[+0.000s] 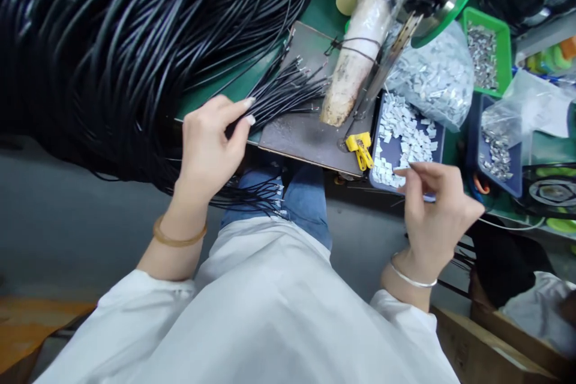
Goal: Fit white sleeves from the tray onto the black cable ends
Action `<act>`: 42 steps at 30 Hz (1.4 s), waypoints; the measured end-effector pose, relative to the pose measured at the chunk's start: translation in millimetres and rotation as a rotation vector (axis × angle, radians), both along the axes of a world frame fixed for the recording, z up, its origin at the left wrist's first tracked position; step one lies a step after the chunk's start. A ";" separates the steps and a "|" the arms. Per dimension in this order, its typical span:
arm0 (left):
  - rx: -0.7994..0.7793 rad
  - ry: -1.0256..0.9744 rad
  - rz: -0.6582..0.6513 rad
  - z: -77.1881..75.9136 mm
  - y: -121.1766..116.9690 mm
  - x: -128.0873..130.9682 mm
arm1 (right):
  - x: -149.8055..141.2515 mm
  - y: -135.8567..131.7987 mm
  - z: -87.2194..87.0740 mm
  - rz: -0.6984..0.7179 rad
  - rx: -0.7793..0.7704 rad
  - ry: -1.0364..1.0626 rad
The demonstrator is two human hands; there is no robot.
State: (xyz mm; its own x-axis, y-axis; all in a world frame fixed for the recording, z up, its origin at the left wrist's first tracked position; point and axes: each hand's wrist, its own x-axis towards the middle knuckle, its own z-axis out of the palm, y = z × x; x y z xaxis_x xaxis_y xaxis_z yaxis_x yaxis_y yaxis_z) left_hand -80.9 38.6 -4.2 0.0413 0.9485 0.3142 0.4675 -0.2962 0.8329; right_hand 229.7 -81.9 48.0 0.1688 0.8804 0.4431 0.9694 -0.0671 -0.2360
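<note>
My left hand pinches thin black cables between thumb and fingers, near their stripped ends on a dark board. My right hand has thumb and forefinger closed together at the front of a blue tray that holds many small white connectors. Whether a connector sits between those fingertips is too small to make out. More black cables lie over my lap, with small white pieces at their ends. A yellow clip-like tool rests on the board beside the tray.
A large heap of black cable covers the left of the bench. A wrapped pole slants down over the board. Behind the tray lies a clear bag of white connectors. Green and blue trays hold metal parts at right.
</note>
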 end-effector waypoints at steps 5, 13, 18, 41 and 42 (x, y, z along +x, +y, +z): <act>0.208 0.200 -0.099 -13.3 25.0 21.7 | 31.4 58.4 -22.4 -0.061 -0.071 -0.149; 0.195 0.229 -0.190 -23.3 30.2 26.4 | 24.4 93.4 -29.7 -0.111 -0.384 -0.227; 0.178 -0.134 0.006 -35.2 43.2 22.0 | 35.4 73.4 -26.6 -0.075 -0.340 -0.162; -0.653 -0.741 -0.400 7.3 -43.0 100.3 | -50.6 19.3 -18.4 0.253 0.270 0.469; -0.631 -0.735 -0.386 7.9 -44.0 100.2 | -54.3 19.5 -20.7 0.272 0.256 0.496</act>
State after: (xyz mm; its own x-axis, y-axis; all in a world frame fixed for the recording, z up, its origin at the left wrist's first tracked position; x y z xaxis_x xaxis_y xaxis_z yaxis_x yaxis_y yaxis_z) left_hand 19.3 -5.4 3.7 0.3761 0.9121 -0.1634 -0.2512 0.2701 0.9295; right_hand 175.4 -62.4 27.3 0.1935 0.7970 0.5722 0.7144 0.2853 -0.6390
